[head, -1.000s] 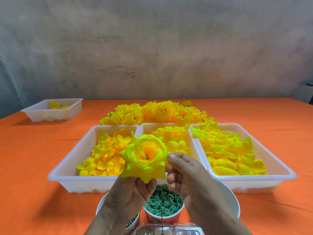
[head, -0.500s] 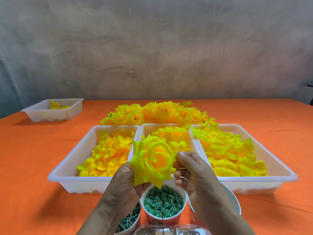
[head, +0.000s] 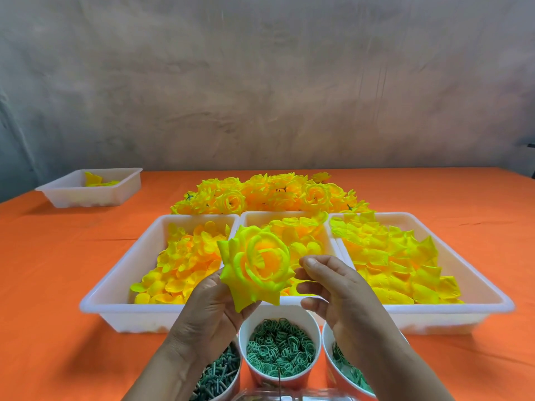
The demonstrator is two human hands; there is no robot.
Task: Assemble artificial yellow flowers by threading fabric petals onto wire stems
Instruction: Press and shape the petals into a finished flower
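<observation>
My left hand (head: 210, 311) grips a layered yellow fabric flower (head: 257, 266) from below and behind, its face tilted toward me. The stem under it is hidden by my palm. To the right, my right hand (head: 340, 293) hovers with loosely curled, spread fingers and its thumb tip near the flower's right edge; I see nothing held in it. Behind my hands stand three white trays of loose yellow petals: left (head: 115, 287), middle (head: 260, 216) and right (head: 492, 287). A heap of finished flowers (head: 269, 193) lies beyond them.
Below my hands stand three cups, one of green stem pieces (head: 221, 374), one of green rings (head: 279, 353) and one of green leaf parts (head: 348, 371). A clear plastic box (head: 289, 397) sits at the bottom edge. A small white tray (head: 86, 195) stands far left on the orange tablecloth (head: 58, 285).
The flower has shifted right and turned its face more toward me. My right hand has eased off its edge and its fingers have spread.
</observation>
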